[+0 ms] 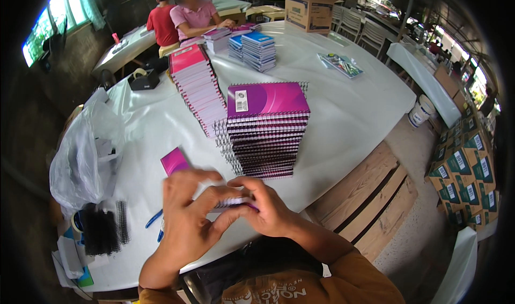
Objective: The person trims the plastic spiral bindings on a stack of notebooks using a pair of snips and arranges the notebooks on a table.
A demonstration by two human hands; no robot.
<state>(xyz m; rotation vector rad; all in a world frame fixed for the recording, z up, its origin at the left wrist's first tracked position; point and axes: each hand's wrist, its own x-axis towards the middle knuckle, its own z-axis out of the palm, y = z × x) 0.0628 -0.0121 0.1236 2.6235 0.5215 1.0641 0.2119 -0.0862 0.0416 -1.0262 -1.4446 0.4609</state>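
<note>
Close to my body, both hands hold a spiral notebook (234, 201) almost edge-on, so mostly its white pages and a bit of purple cover show. My right hand (266, 206) pinches its right end between thumb and fingers. My left hand (188, 215) curls round the other end, its upper fingers raised and slightly blurred. Just beyond stands a tall stack of purple spiral notebooks (268, 97), with loose black wire coils (228, 143) along its left side. Another purple cover (174, 160) lies behind my left hand, partly hidden by it.
A red-covered notebook stack (189, 59) and blue notebooks (258, 37) stand farther back. Leftward are a tape dispenser (144, 79), plastic bag (86, 159), black coils (100, 229) and a blue pen (154, 219). A person in pink (188, 21) works across the table. Boxes (465, 170) are stacked right.
</note>
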